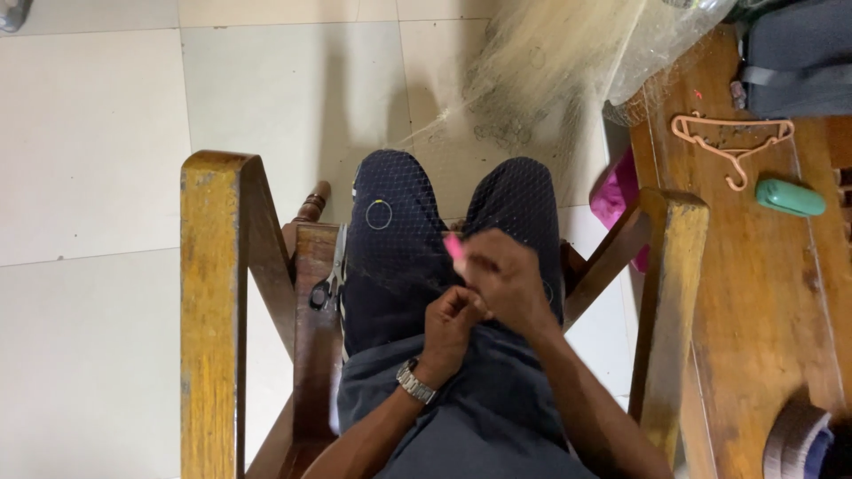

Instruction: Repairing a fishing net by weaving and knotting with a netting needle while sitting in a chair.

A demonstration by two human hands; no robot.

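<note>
1. Landmark: the wooden chair (213, 293) in which the person sits. The fine fishing net (417, 239) lies over both knees between its armrests and runs up to a bundled heap (568, 53) on the floor beyond the chair's front
2. Left hand (451, 324), wristwatch on the wrist, is curled shut, pinching the mesh over the lap
3. Right hand (508, 277) is closed round a pink netting needle (453, 246), its tip showing above the knuckles
4. Risk: both hands work close together; a slip of the needle could prick the left fingers or skip a mesh
5. Risk: scissors (330, 279) rest on the seat edge by the chair's left armrest, touching the net; a tug could snag them or drag them to the floor
6. Risk: the net passes near the hanger (733, 142) on the table right of the chair; loose mesh could catch there
</note>
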